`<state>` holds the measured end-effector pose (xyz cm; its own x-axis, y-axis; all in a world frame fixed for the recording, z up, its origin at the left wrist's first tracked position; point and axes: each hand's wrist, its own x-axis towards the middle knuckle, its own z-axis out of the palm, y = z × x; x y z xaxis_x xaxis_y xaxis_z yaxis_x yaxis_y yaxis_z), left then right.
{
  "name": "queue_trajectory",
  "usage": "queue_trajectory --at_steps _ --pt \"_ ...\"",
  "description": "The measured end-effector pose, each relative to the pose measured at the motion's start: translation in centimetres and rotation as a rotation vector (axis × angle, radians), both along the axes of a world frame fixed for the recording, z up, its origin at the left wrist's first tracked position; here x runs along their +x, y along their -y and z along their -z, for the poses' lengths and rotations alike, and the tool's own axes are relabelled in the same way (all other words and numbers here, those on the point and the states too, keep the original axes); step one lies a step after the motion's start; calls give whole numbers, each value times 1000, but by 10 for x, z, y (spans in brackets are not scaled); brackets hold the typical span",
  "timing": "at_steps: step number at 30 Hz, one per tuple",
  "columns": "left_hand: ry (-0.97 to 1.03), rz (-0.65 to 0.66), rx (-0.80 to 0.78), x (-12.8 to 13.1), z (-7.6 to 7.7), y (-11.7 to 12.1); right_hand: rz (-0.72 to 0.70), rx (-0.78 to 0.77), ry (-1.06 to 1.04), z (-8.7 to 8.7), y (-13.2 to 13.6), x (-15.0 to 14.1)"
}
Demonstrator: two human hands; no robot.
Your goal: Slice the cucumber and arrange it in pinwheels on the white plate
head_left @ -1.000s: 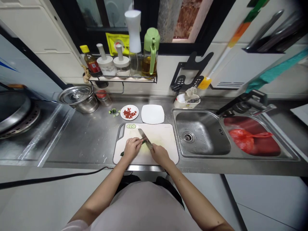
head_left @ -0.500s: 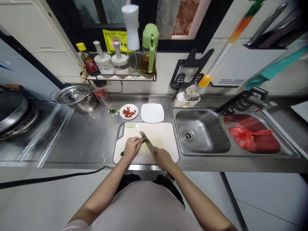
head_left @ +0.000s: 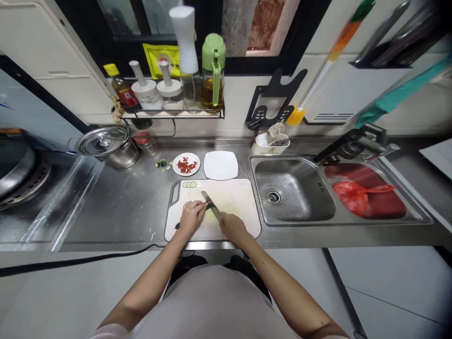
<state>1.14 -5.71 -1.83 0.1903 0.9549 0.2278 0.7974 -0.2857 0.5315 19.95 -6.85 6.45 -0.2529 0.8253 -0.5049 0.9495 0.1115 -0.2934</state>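
Note:
A white cutting board (head_left: 236, 197) lies on the steel counter in front of me. My left hand (head_left: 191, 216) is curled over a green cucumber (head_left: 177, 225), pressing it to the board; only its dark end shows. My right hand (head_left: 232, 225) grips the handle of a knife (head_left: 210, 204), whose blade angles up and left and meets the cucumber beside my left fingers. A few cucumber slices (head_left: 190, 184) sit in a row at the board's far left corner.
Behind the board stand a small plate of chopped red pieces (head_left: 186, 164), an empty white square plate (head_left: 221, 165) and loose cucumber bits (head_left: 162, 164). A lidded steel pot (head_left: 106, 146) is at left. A double sink (head_left: 293, 193) is at right, its far basin holding a red bag (head_left: 349, 197).
The view has drifted a little, so everything sits slightly lower and left. Both hands stay on the cucumber and knife, the blade shifting only slightly against the cucumber.

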Motion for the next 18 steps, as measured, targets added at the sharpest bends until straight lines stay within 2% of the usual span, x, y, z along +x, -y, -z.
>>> queue_trajectory --at_steps 10,18 --pt "2 -2 -22 0 1 1 0 33 7 8 -8 -16" --pt "-15 -20 -46 2 -4 1 1 -24 39 2 10 -2"
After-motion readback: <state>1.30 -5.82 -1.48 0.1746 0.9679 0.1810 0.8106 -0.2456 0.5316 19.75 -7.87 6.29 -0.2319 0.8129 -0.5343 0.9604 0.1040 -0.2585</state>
